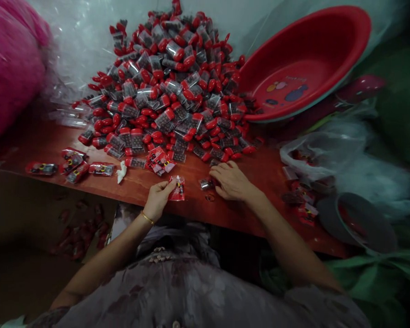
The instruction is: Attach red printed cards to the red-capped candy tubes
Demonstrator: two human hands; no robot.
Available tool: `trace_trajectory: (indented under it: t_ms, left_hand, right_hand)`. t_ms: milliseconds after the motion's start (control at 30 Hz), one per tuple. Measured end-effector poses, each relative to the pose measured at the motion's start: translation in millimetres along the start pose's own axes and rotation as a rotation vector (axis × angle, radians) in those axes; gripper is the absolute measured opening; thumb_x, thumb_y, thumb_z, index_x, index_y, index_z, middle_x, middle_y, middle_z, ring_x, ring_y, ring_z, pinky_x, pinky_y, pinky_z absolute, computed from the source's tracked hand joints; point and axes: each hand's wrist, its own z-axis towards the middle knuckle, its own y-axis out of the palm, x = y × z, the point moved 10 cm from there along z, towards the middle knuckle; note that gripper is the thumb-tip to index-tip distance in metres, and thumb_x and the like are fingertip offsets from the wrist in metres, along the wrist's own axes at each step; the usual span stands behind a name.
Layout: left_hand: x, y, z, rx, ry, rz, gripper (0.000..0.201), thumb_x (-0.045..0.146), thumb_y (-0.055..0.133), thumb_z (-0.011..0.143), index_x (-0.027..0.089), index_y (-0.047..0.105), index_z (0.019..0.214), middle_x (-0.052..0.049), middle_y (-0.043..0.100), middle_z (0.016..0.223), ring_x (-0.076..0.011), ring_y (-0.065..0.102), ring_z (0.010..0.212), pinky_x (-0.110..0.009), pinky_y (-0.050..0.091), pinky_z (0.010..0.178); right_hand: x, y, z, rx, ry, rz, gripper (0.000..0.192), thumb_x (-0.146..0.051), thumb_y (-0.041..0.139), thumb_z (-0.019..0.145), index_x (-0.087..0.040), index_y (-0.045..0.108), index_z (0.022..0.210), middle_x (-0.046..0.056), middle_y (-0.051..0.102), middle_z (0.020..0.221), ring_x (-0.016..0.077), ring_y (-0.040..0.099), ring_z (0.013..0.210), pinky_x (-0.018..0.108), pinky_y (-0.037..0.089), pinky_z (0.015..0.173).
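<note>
Both forearms reach from the lap to the surface [191, 175] edge. Left hand [159, 197]: grip pinching a red packet [177, 189], held just above the wood. Right hand [229, 181]: fingers curled down on a small capped tube [205, 184]; whether it is pinched cannot be told. Behind, the pile [167, 86] of tubes slopes toward both hands beside a basin [304, 59]. Risk: nudging the pile's foot could send tubes rolling off the near edge.
</note>
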Motion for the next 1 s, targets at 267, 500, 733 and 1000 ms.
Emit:
trace_trajectory:
  t_ms: [267,500,733,1000]
  left_hand:
    - [15.5,11.1,-3.8,0.039,0.133,0.083,0.034,0.045,0.079,0.05,0.013,0.066,0.054,0.002,0.06,0.051,-0.0069,0.047,0.05,-0.021,0.036,0.052]
    - [-1.2,10.0,4.1,0.172,-0.091,-0.139,0.044,0.048,0.082,0.038,0.013,0.064,0.058,0.002,0.059,0.054,-0.0074,0.05,0.05,-0.023,0.043,0.053]
    - [0.6,23.5,1.2,0.205,0.037,-0.204,0.04,0.042,0.083,0.042,0.013,0.069,0.066,-0.001,0.067,0.066,-0.0085,0.056,0.059,-0.021,0.045,0.06]
    - [2.6,29.9,-1.2,-0.04,-0.095,0.023,0.039,0.042,0.083,0.045,0.013,0.069,0.065,0.0,0.064,0.06,-0.0075,0.053,0.052,-0.02,0.042,0.053]
  right_hand:
    - [3.2,18.0,-1.3,-0.011,0.341,0.007,0.021,-0.03,0.047,0.083,-0.015,0.058,0.094,0.012,0.067,0.091,0.0252,0.055,0.087,0.035,0.031,0.078]
    - [1.0,21.7,-12.9,0.322,0.619,0.912,0.031,-0.041,0.045,0.087,-0.016,0.061,0.096,0.008,0.069,0.085,0.0184,0.063,0.071,0.03,0.044,0.066]
    - [-46.8,25.8,-29.7,0.773,0.775,1.461,0.03,-0.039,0.068,0.069,-0.016,0.063,0.088,0.003,0.069,0.08,0.0144,0.061,0.07,0.029,0.05,0.068]
    - [-27.1,27.0,-28.7,0.818,0.784,1.478,0.024,-0.03,0.074,0.062,-0.017,0.059,0.076,-0.003,0.062,0.065,0.0102,0.056,0.054,0.024,0.049,0.053]
